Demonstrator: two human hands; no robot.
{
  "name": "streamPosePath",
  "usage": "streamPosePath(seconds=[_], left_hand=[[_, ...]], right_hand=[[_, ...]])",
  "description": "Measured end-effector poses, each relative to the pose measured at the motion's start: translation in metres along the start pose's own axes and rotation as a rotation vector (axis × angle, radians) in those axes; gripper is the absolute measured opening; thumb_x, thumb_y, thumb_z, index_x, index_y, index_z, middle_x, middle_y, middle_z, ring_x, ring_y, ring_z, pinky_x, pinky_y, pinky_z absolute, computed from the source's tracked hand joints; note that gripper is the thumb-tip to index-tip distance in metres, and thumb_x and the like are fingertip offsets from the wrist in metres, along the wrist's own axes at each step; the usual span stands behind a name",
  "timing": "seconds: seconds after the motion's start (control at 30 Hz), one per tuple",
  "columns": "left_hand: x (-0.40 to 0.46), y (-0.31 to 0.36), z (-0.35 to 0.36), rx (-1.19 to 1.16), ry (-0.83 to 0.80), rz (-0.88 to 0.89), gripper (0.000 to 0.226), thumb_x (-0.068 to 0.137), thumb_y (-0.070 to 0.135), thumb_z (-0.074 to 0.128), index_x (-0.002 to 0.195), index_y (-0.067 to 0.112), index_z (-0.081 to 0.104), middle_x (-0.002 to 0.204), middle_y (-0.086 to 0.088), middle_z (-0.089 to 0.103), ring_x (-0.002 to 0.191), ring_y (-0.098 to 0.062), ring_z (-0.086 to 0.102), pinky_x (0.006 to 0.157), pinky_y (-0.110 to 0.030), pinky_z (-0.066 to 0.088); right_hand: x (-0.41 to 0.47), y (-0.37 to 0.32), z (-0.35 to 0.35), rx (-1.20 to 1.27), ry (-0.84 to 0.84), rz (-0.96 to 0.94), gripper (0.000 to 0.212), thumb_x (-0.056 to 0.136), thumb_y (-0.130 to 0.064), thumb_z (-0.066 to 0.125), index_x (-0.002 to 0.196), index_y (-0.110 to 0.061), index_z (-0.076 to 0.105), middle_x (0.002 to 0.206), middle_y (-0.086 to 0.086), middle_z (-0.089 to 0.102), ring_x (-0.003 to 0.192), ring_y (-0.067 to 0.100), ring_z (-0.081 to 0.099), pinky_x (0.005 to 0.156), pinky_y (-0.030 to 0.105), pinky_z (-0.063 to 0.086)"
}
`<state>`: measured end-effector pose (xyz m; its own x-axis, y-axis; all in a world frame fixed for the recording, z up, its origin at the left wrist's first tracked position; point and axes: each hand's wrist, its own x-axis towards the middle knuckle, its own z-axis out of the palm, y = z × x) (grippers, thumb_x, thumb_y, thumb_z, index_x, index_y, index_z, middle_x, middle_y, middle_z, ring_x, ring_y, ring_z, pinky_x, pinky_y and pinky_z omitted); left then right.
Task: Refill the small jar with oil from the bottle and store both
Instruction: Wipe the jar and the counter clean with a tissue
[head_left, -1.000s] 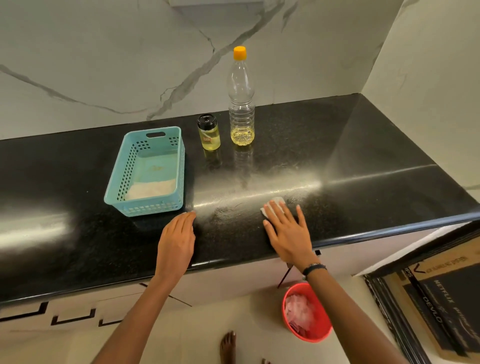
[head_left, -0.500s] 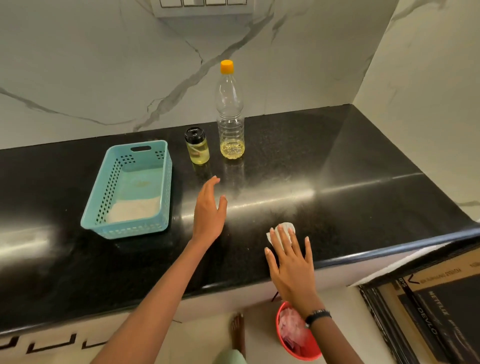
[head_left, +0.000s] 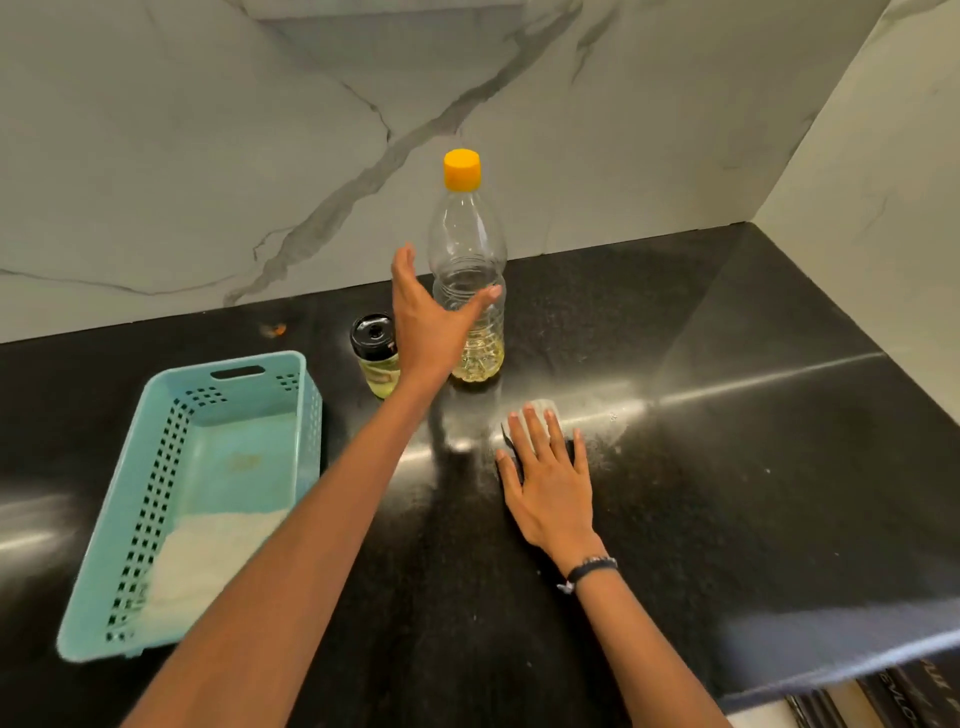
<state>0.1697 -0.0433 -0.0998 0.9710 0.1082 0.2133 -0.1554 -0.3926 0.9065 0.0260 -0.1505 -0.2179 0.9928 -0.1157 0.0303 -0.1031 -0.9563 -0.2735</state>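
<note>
A clear plastic bottle (head_left: 466, 244) with an orange cap stands upright near the back wall, a little yellow oil at its bottom. Just left of it stands a small jar (head_left: 375, 358) with a black lid and yellowish oil inside. My left hand (head_left: 427, 317) is stretched out in front of the bottle, fingers spread, thumb across the bottle's front; it does not grip anything. My right hand (head_left: 548, 478) lies flat on the black counter (head_left: 727, 467), pressing a small white cloth (head_left: 540, 408) under its fingertips.
A light blue perforated basket (head_left: 119, 582) sits at the left with a white cloth lying in it. The marble wall (head_left: 208, 156) runs behind the bottle and along the right side. The counter's front edge (head_left: 857, 660) shows at the lower right.
My left hand has risen from the counter and reached forward to the bottle. My right hand with the cloth has slid farther from the front edge. The view has moved closer.
</note>
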Motion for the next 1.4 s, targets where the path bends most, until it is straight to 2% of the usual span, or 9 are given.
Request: streamPosePath(seconds=[0.13,0.3,0.47,0.67,0.8,0.93,1.13,1.23,1.4], left_hand=[[0.020,0.000,0.019,0.027,-0.018,0.048,0.075,0.063,0.053,0.081,0.121,0.021,0.045,0.123,0.004,0.060,0.111,-0.015,0.058,0.091,-0.033,0.051],[0.042,0.010,0.019,-0.033,0.119,0.095,0.065,0.064,0.045,0.082,0.113,0.018,0.049,0.113,0.009,0.065,0.102,-0.007,0.062,0.082,-0.021,0.049],[0.070,0.012,-0.002,-0.073,0.163,0.140,0.067,0.064,0.042,0.083,0.115,0.014,0.049,0.113,0.008,0.065,0.106,-0.007,0.061,0.086,-0.016,0.048],[0.071,-0.002,-0.008,-0.078,0.161,0.110,0.067,0.064,0.041,0.083,0.115,0.014,0.048,0.114,0.005,0.065,0.107,-0.009,0.061,0.091,-0.022,0.049],[0.065,-0.005,-0.005,-0.066,0.146,0.098,0.066,0.065,0.040,0.083,0.114,0.015,0.048,0.115,0.003,0.065,0.107,-0.011,0.061,0.092,-0.026,0.051],[0.060,-0.003,-0.003,-0.048,0.128,0.104,0.067,0.065,0.040,0.083,0.115,0.014,0.048,0.115,0.003,0.065,0.106,-0.009,0.061,0.092,-0.028,0.051],[0.045,-0.006,0.001,-0.025,0.083,0.079,0.069,0.066,0.042,0.083,0.119,0.015,0.048,0.118,0.003,0.064,0.106,-0.010,0.060,0.091,-0.026,0.050],[0.036,-0.009,0.004,-0.025,0.064,0.064,0.069,0.066,0.043,0.083,0.119,0.016,0.048,0.117,0.002,0.064,0.104,-0.011,0.062,0.090,-0.030,0.053],[0.023,-0.007,0.008,-0.014,0.037,0.064,0.069,0.067,0.041,0.083,0.121,0.016,0.048,0.115,0.003,0.063,0.101,-0.011,0.061,0.086,-0.023,0.051]], right_hand=[[0.041,-0.009,0.003,0.018,0.023,-0.011,0.067,0.090,-0.053,0.000,0.151,-0.030,0.016,0.159,-0.007,0.008,0.147,0.014,-0.004,0.115,0.040,-0.013],[0.081,-0.008,0.006,-0.019,0.027,-0.018,0.066,0.091,-0.053,0.001,0.151,-0.028,0.016,0.159,-0.006,0.010,0.147,0.016,-0.001,0.115,0.041,-0.014],[0.130,-0.031,0.013,-0.002,0.016,-0.028,0.073,0.087,-0.053,0.000,0.150,-0.024,0.023,0.158,-0.001,0.018,0.147,0.022,0.007,0.114,0.041,-0.014],[0.118,-0.066,0.022,0.025,-0.056,-0.278,0.064,0.091,-0.045,0.005,0.151,-0.026,0.020,0.158,-0.003,0.019,0.147,0.020,0.006,0.117,0.042,-0.009],[0.092,-0.046,0.019,0.015,-0.052,-0.409,0.054,0.097,-0.041,0.017,0.149,-0.029,0.024,0.156,-0.007,0.022,0.146,0.014,0.013,0.117,0.042,-0.003],[0.110,-0.009,0.010,-0.068,0.008,-0.270,0.054,0.097,-0.042,0.016,0.148,-0.030,0.029,0.153,-0.007,0.031,0.144,0.014,0.021,0.116,0.044,-0.001],[0.090,0.001,0.007,-0.034,0.038,-0.025,0.060,0.095,-0.046,0.009,0.151,-0.028,0.018,0.159,-0.005,0.015,0.147,0.015,0.004,0.115,0.039,-0.013],[0.064,-0.021,0.012,0.009,0.038,-0.054,0.060,0.095,-0.047,0.012,0.151,-0.026,0.020,0.158,-0.003,0.015,0.147,0.018,0.004,0.117,0.042,-0.006],[0.033,-0.038,0.015,0.033,0.028,-0.179,0.055,0.097,-0.045,0.024,0.149,-0.026,0.026,0.157,-0.003,0.022,0.147,0.020,0.010,0.116,0.044,0.002]])
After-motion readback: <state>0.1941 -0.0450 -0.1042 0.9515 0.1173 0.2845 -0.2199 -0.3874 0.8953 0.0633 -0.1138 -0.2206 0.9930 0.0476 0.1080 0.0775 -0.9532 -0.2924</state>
